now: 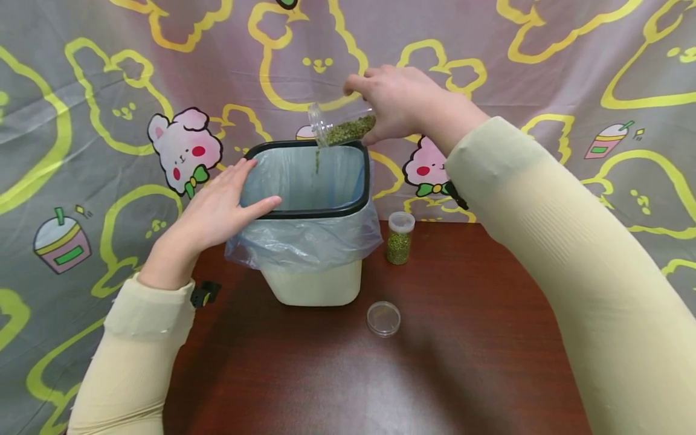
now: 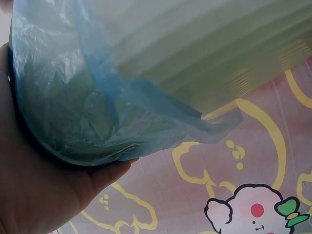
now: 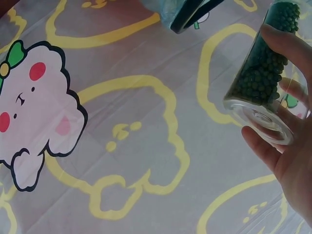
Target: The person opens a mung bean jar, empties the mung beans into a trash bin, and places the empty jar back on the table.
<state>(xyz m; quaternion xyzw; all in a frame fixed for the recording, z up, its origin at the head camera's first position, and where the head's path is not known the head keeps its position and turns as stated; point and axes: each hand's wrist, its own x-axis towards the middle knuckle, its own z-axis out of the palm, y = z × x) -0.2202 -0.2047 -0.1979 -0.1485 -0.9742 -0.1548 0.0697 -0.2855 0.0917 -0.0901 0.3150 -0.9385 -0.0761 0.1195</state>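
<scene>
My right hand (image 1: 399, 99) grips a clear plastic jar (image 1: 344, 125) near its base, fingers and thumb around it. It is tilted, mouth to the left, above the back of a lined trash bin (image 1: 312, 284). Small green beans (image 1: 353, 128) lie along its lower side, and a thin stream falls from the mouth. In the right wrist view the beans (image 3: 258, 75) look round, like mung beans. My left hand (image 1: 214, 208) rests on the bin's black rim (image 1: 326, 212) at the left front, fingers and thumb extended. The left wrist view shows it against the bluish bag (image 2: 92, 122).
A second clear jar (image 1: 399, 241) of green beans, with a lid on, stands upright to the right of the bin. A round clear lid (image 1: 383, 318) lies on the brown table (image 1: 462, 338) in front. Behind hangs a patterned cloth (image 1: 478, 36).
</scene>
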